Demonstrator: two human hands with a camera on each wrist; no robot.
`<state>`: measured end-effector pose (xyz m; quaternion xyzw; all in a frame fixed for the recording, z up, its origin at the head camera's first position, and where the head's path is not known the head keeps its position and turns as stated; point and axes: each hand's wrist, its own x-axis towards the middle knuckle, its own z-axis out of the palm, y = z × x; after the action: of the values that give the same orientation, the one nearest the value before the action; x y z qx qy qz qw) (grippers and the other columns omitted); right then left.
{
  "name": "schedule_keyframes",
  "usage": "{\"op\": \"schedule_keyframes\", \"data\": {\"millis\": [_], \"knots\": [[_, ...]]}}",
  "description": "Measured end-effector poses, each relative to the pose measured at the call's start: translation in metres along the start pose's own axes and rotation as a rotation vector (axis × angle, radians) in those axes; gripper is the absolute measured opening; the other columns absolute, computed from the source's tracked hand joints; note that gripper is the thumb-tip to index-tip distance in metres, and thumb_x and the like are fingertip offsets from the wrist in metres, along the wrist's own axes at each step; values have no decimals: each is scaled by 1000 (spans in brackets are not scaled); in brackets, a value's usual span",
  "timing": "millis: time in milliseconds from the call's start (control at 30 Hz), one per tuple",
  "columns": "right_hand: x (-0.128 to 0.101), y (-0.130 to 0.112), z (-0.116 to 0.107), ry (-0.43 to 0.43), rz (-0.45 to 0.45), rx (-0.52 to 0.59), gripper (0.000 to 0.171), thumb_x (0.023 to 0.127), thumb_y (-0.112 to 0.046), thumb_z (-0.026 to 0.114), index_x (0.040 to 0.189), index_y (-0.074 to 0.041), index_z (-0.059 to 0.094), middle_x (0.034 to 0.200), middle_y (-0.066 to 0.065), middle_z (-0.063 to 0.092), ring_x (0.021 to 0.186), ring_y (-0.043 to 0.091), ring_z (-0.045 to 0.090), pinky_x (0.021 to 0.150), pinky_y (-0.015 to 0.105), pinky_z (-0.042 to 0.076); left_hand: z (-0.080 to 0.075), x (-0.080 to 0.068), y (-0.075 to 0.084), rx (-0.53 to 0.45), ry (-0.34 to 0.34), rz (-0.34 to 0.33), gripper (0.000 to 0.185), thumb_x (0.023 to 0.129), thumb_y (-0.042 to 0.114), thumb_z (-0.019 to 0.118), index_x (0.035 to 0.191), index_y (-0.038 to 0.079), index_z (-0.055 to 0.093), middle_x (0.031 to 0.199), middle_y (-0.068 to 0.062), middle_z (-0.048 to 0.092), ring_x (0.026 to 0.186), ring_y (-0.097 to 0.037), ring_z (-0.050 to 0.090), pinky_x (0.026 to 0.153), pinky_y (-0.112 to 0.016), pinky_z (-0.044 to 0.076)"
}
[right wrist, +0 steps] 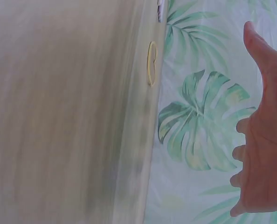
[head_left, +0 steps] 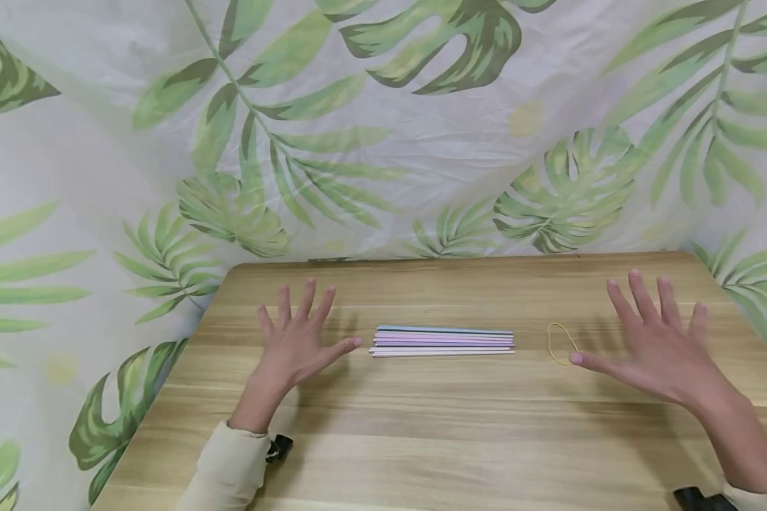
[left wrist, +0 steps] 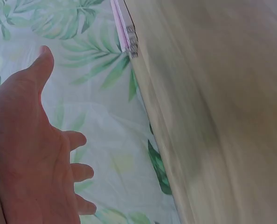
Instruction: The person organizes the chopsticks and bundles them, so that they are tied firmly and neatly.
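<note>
A bundle of thin sticks (head_left: 444, 341), in white, pink-lilac and blue-green, lies side by side across the middle of the table. To its right lies a yellow rubber band (head_left: 557, 360), an uneven loop on the wood. My left hand (head_left: 297, 348) hovers left of the sticks with fingers spread, its thumb pointing toward their left ends. Beyond the band, my right hand (head_left: 665, 348) is spread as well, and its thumb tip overlaps the band's edge in the head view. Both palms hold nothing. The right wrist view shows the rubber band (right wrist: 151, 63) apart from the right hand (right wrist: 264, 140).
The wooden table (head_left: 422, 440) has a straight back edge with rounded corners. Behind it and at its sides hangs a white cloth (head_left: 434, 156) printed with green leaves. A black device (head_left: 280, 448) sits at the left cuff, another (head_left: 703, 499) near the right sleeve.
</note>
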<state>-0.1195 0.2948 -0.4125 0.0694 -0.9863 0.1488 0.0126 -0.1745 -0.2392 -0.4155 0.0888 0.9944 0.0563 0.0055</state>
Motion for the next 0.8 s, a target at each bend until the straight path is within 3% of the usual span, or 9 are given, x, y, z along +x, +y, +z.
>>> {"op": "schedule_keyframes", "data": {"millis": [433, 667, 800], "knots": [[24, -31, 1, -34, -50, 25, 133, 85, -83, 68, 173, -12, -3, 177, 10, -27, 160, 45, -32, 111, 87, -19, -3, 17, 34, -63, 4, 55, 111, 88, 88, 57, 173, 27, 21, 183, -11, 3, 165, -50, -11, 119, -86, -4], [36, -47, 4, -37, -88, 65, 135, 84, -82, 71, 173, -13, -4, 178, 5, -27, 163, 41, -29, 114, 86, -17, -2, 26, 49, -58, -30, 83, 112, 87, 87, 59, 173, 28, 20, 183, -10, 4, 166, -48, -8, 122, -83, -2], [43, -56, 5, -55, -108, 105, 136, 84, -80, 73, 173, -13, -5, 179, 5, -25, 164, 38, -28, 117, 85, -13, 0, 34, 55, -88, -53, 132, 112, 86, 86, 62, 173, 28, 21, 183, -10, 5, 167, -47, -6, 123, -81, -2]]}}
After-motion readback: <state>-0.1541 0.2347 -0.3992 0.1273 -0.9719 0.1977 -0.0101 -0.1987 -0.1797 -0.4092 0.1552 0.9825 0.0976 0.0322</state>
